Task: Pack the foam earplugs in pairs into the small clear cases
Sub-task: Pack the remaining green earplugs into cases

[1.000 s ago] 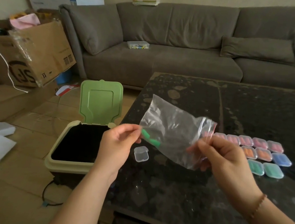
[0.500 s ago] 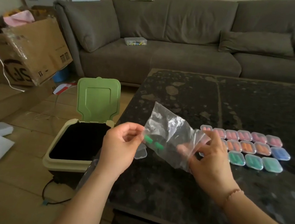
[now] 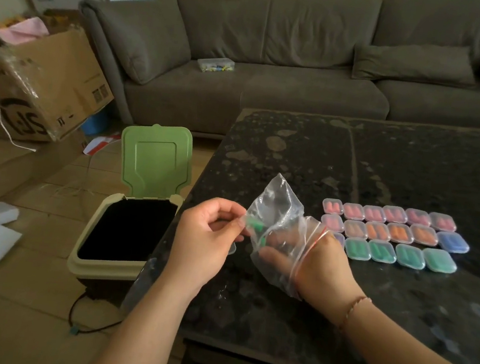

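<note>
Pinching the crinkled clear plastic bag (image 3: 278,216) by its side, the left hand (image 3: 205,237) has thumb and fingers (image 3: 236,214) curled together on the thin film. The right hand (image 3: 320,266) is pushed inside the bag's mouth (red zip strip across its back), fingers curled around a green foam earplug (image 3: 262,241); another green earplug (image 3: 253,223) sits by the left thumb. Both hands hover over the near left part of the dark, speckled, glossy bench (image 3: 385,156). Rounded-square clear cases (image 3: 391,235), filled with pink, orange, blue and green plugs, lie in three rows toward the right edge. A cream bin (image 3: 109,268) with a green lid raised stands on the floor.
</note>
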